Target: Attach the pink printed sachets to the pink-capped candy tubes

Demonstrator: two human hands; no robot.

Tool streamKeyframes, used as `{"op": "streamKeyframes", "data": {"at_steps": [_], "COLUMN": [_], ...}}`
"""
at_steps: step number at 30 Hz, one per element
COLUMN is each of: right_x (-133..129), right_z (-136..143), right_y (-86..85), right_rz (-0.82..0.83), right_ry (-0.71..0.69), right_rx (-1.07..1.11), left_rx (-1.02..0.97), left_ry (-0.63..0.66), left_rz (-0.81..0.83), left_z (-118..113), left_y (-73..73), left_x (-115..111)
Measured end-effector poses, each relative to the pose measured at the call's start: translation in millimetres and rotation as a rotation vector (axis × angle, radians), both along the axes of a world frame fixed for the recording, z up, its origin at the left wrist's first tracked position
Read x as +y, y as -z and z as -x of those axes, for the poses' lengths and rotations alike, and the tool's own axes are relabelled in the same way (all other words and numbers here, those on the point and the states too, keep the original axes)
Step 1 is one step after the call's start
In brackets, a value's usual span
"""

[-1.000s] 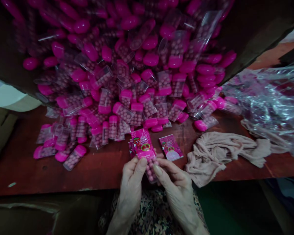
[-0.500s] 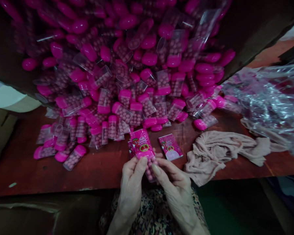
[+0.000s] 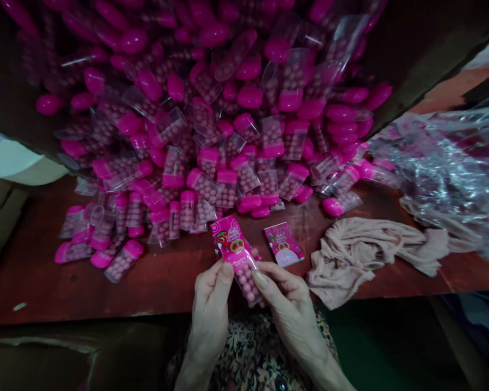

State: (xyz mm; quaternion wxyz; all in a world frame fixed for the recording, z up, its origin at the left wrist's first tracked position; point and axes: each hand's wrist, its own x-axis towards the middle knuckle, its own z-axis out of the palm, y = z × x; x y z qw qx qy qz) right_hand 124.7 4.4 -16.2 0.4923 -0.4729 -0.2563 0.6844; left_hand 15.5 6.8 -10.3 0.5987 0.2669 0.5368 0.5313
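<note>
Between my hands is a clear candy container (image 3: pixel 248 283) with pink balls in its lower part and a printed pink label (image 3: pixel 234 243) over its upper part. My left hand (image 3: pixel 212 296) pinches its left side, thumb on the front. My right hand (image 3: pixel 287 296) grips the lower right side, thumb near the balls; its other fingers are partly hidden behind. Beyond the container, more printed pink labels show in part on the table. To the right of it lies a stack of printed labels (image 3: pixel 284 244), flat on the red-brown table (image 3: pixel 167 288).
A big heap of pink-capped candy containers (image 3: pixel 228 108) spills onto the table from behind. Several more containers (image 3: pixel 101 239) lie at the left. On the right are a crumpled beige cloth (image 3: pixel 350 255) and shiny clear plastic wrap (image 3: pixel 452 163). A white round vessel (image 3: pixel 20 163) stands far left.
Both hands have shifted slightly left, and the left thumb has moved off the label's middle toward its edge. More of the container's front and its pink balls now shows.
</note>
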Motion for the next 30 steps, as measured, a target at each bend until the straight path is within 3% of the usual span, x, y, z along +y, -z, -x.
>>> {"op": "streamKeyframes", "data": {"at_steps": [4,11,16,23,30], "right_x": [-1.9,1.6,1.1,0.8,-0.8], "right_z": [1.9,5.1,6.2,7.0,3.2], "right_y": [-6.5,-10.7,-12.5,-10.7,-11.0], "right_rz": [-0.03,-0.027,0.002,0.031,-0.048], "right_ry": [0.025,-0.031,-0.038,0.021,-0.062], "right_rx": [-0.073,-0.09,-0.04,-0.02,-0.13], "left_rx": [0.044,-0.222,-0.172,-0.188,-0.199], "left_ry": [0.033,0.003,-0.036,-0.02,-0.144], "left_rz": [0.008,0.001,0.107,0.102,0.111], "left_z": [-0.9,2.7,2.2,1.1,-2.6], "left_y": [1.5,-4.0,-0.8,2.3,-4.2], "left_x": [-3.2,4.3,3.4,0.7,3.5]}}
